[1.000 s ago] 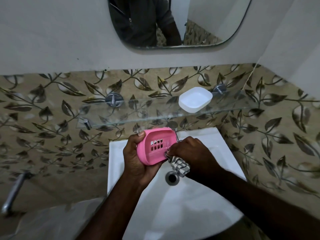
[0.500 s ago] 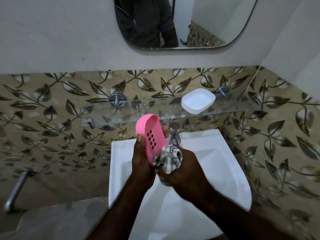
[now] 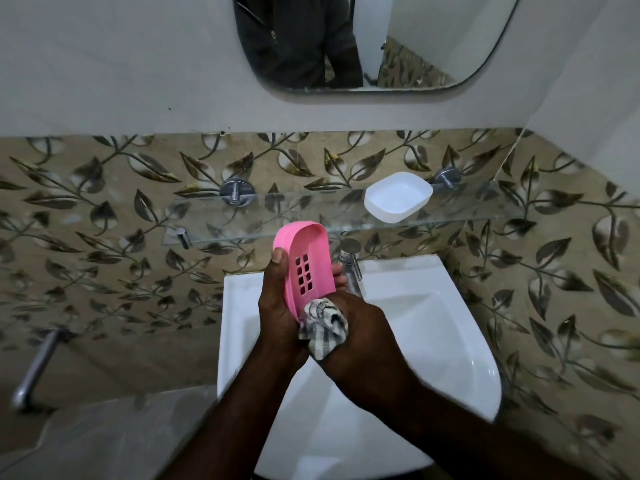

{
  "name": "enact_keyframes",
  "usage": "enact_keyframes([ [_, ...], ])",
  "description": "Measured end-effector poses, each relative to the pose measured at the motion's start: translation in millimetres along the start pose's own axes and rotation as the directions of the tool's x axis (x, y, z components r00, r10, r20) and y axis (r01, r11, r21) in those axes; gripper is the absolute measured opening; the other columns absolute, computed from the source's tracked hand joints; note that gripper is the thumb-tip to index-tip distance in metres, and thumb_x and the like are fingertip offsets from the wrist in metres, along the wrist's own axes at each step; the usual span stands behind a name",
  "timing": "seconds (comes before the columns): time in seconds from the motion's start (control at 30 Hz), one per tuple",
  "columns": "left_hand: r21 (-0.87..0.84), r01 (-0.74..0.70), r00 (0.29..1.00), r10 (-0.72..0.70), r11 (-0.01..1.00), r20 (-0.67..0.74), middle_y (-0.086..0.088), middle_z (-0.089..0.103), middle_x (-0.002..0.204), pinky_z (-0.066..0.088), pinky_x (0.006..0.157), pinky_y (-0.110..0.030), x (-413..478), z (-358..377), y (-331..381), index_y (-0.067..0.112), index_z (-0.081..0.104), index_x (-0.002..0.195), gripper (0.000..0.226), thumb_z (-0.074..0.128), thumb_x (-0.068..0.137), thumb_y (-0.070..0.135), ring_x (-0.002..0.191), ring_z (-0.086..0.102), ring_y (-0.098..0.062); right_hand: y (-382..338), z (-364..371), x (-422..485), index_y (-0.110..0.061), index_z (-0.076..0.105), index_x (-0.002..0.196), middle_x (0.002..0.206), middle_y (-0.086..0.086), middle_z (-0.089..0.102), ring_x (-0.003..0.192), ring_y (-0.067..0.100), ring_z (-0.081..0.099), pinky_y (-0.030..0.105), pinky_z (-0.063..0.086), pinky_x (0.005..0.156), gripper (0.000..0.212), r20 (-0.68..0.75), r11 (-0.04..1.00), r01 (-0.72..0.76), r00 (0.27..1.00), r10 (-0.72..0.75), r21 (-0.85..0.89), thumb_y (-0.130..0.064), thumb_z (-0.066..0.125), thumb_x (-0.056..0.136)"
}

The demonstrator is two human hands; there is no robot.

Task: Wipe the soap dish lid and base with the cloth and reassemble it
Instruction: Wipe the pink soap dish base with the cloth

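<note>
Leaf-patterned beige wall tiles back a white ceramic washbasin (image 3: 433, 341), above which hangs a rounded wall mirror (image 3: 433, 39) and a clear glass shelf (image 3: 294, 216) on chrome brackets. On the right part of that shelf rests the white plastic soap dish part (image 3: 398, 196), open side up, well apart from both hands; whether it is the lid or the base cannot be told. Over the basin, just in front of the chrome tap (image 3: 350, 265), the left hand (image 3: 280, 306) is clamped around the pink plastic slotted soap dish part (image 3: 306, 263), thumb on its near rim and fingertips behind. Compared with a second ago, this pink part has been tipped from lying flat to standing on end, and the bunched grey-and-white checked cloth (image 3: 323, 327), gripped tight in the right hand (image 3: 360, 341), has moved to its lower edge. Judged from this, wiping of the pink part is under way; reassembly is not yet begun.
</note>
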State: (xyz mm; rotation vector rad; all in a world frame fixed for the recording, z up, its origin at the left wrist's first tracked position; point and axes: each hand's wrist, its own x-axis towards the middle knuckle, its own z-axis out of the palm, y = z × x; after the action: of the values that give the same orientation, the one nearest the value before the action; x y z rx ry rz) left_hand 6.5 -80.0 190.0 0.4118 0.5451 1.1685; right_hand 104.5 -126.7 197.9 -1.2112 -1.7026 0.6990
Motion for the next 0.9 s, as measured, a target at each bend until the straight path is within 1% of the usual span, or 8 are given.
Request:
enact_keyframes([
  [0.07,0.005,0.009,1.000,-0.009,1.000,0.005,-0.022,0.071,0.090,0.060,0.071,-0.037,0,-1,0,0.001,0.076,0.093,0.088,0.088,0.028,0.060,0.076,0.071,-0.030,-2,3,-5,-0.018,0.061,0.075,0.076,-0.002,0.065,0.074,0.019,0.063,0.038,0.055,0.070,0.005,0.021,0.998,-0.039,0.999,0.038,0.049,-0.015,0.060,0.071],
  [0.2,0.033,0.041,0.997,-0.039,0.999,-0.064,-0.023,0.068,0.092,0.059,0.071,-0.038,-1,-2,-1,-0.001,0.068,0.106,0.086,0.081,0.046,0.061,0.075,0.068,-0.030,25,-18,-3,-0.017,0.068,0.084,0.080,-0.002,0.066,0.074,0.023,0.058,0.035,0.044,0.069,0.023,0.223,0.809,0.324,0.944,-0.243,-0.490,-0.025,0.054,0.068],
  [0.3,-0.010,0.075,0.993,-0.075,0.997,-0.094,-0.021,0.068,0.087,0.058,0.075,-0.039,-3,-1,-3,0.000,0.066,0.102,0.066,0.062,0.069,0.057,0.075,0.068,-0.030,35,-26,-2,-0.024,0.068,0.085,0.082,-0.007,0.066,0.079,0.023,0.054,0.034,0.038,0.065,0.018,0.242,0.689,0.323,0.946,-0.216,-0.649,-0.031,0.062,0.070],
  [0.4,0.015,0.106,0.985,-0.103,0.994,-0.142,-0.022,0.070,0.087,0.059,0.073,-0.040,-5,3,-4,-0.002,0.065,0.106,0.070,0.064,0.068,0.057,0.075,0.069,-0.031,22,-10,-6,-0.020,0.063,0.073,0.074,-0.003,0.063,0.077,0.025,0.057,0.034,0.044,0.065,0.011,0.146,0.815,0.148,0.986,-0.078,-0.561,-0.029,0.058,0.069],
  [0.5,0.033,0.095,0.981,-0.088,0.995,-0.174,-0.022,0.070,0.090,0.060,0.071,-0.037,-6,3,-9,-0.002,0.065,0.109,0.089,0.081,0.047,0.059,0.077,0.069,-0.031,4,0,-3,-0.014,0.061,0.071,0.070,0.001,0.064,0.071,0.021,0.061,0.037,0.053,0.065,0.006,0.053,0.970,-0.180,0.980,0.191,-0.166,-0.020,0.061,0.073],
  [0.6,0.040,0.093,0.982,-0.085,0.995,-0.167,-0.021,0.066,0.089,0.057,0.074,-0.038,-7,6,-3,-0.001,0.063,0.109,0.080,0.069,0.058,0.061,0.076,0.066,-0.030,-1,-7,-8,-0.016,0.065,0.074,0.074,-0.002,0.065,0.074,0.019,0.058,0.032,0.049,0.069,0.013,0.086,0.972,0.063,0.995,-0.044,-0.226,-0.024,0.057,0.070],
  [0.7,0.000,0.123,0.977,-0.121,0.992,-0.177,-0.022,0.061,0.092,0.046,0.094,-0.043,-6,4,3,0.000,0.061,0.110,0.066,0.056,0.075,0.056,0.080,0.060,-0.030,24,-23,-3,-0.021,0.069,0.087,0.083,-0.004,0.066,0.085,0.021,0.056,0.032,0.037,0.072,0.029,0.280,0.791,0.340,0.934,-0.222,-0.509,-0.032,0.054,0.066],
  [0.9,-0.042,0.113,0.971,-0.119,0.993,-0.209,-0.022,0.063,0.092,0.055,0.080,-0.040,-8,5,-1,-0.003,0.058,0.118,0.076,0.059,0.071,0.057,0.079,0.062,-0.031,11,-5,-5,-0.013,0.067,0.071,0.072,0.000,0.065,0.075,0.020,0.056,0.033,0.045,0.070,0.018,0.123,0.891,0.161,0.985,-0.119,-0.425,-0.023,0.053,0.067],
])
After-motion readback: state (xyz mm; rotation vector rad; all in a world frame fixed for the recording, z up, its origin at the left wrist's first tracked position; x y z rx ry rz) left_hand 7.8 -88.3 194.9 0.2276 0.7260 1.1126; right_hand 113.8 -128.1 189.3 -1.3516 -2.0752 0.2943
